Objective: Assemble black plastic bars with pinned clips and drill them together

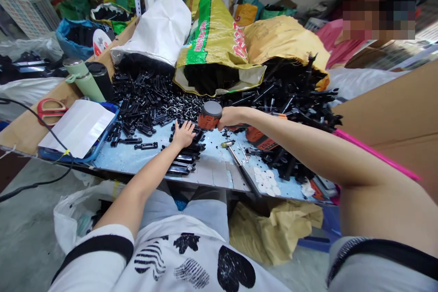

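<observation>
My right hand (231, 117) is wrapped round the grip of an orange and black cordless drill (210, 117), above the middle of the table. The drill's tip is hidden. Just left of it, my left hand (185, 135) lies with fingers spread on a row of black plastic parts (181, 164) lined up side by side. Whether any finger presses a single part down is hard to see. Right of the row lies a hammer (241, 169) with a dark handle reaching over the table's front edge. A few loose screws (243, 152) are beside its head.
Heaps of black parts (137, 100) and small screws (186, 104) cover the table's back, below open sacks (219, 32). White discs (266, 181) lie front right. At left are scissors (51, 112), a blue tray (97, 151) with paper and a green bottle (84, 80). A person (342, 45) is far right.
</observation>
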The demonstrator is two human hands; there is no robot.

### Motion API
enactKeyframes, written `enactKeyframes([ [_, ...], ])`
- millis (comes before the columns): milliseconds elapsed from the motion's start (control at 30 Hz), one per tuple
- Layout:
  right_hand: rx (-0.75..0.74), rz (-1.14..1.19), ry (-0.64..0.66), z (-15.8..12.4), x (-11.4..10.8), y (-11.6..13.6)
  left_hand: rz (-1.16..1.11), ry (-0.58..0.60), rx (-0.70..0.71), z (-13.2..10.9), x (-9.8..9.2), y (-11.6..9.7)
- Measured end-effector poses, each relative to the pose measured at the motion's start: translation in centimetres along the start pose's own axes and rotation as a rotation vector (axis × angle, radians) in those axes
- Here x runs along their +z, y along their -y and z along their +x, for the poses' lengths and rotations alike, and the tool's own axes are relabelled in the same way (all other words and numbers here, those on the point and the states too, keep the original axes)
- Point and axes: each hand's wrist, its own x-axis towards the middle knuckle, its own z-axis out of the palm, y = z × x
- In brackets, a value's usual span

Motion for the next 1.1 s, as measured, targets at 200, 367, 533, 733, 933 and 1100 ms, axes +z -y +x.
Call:
enactKeyframes([
  [200,0.019,-0.063,-0.015,-0.2,0.3,1.5,0.002,0.174,0.032,-2.0,-1.6,-0.6],
  [367,-0.004,-0.087,-0.011,-2.1,1.3,1.5,-0.033,0.236,0.089,-7.3,-1.8,-1.6],
  [533,-0.017,-0.11,0.013,-3.0,2.6,2.4,-0.041,0.225,0.095,-9.4,-2.3,-1.9],
  [733,-0.018,-0.254,-0.073,-4.9,3.5,3.5,0.005,0.227,0.166,-13.5,-2.9,-1.7],
  [933,-0.082,-0.193,-0.008,-5.2,4.5,4.6,0.078,0.087,0.099,-15.4,-1.6,-2.3],
  [1100,-0.097,-0.195,0.037,-4.7,5.4,5.3,0.065,0.079,0.106,-15.2,-1.1,-2.1],
])
